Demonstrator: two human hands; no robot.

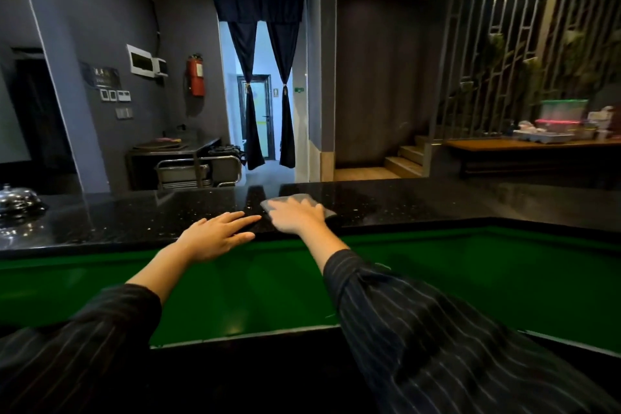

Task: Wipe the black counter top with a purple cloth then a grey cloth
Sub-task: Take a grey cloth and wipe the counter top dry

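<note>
The right hand (297, 214) lay flat, fingers spread, pressing the grey cloth (316, 203) onto the black counter top (437, 203) just past its near edge. The cloth showed beyond the fingertips at twelve o'clock and at three o'clock of the hand. At nine o'clock of it, the left hand (215, 237) was open and empty, fingers extended together, its fingertips over the counter's near edge, close to the right hand. A shiny metal dome (18, 200) sat far off at nine o'clock on the counter.

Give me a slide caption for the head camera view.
Right hand presses a grey cloth flat on the black counter top; left hand rests alongside.
</note>
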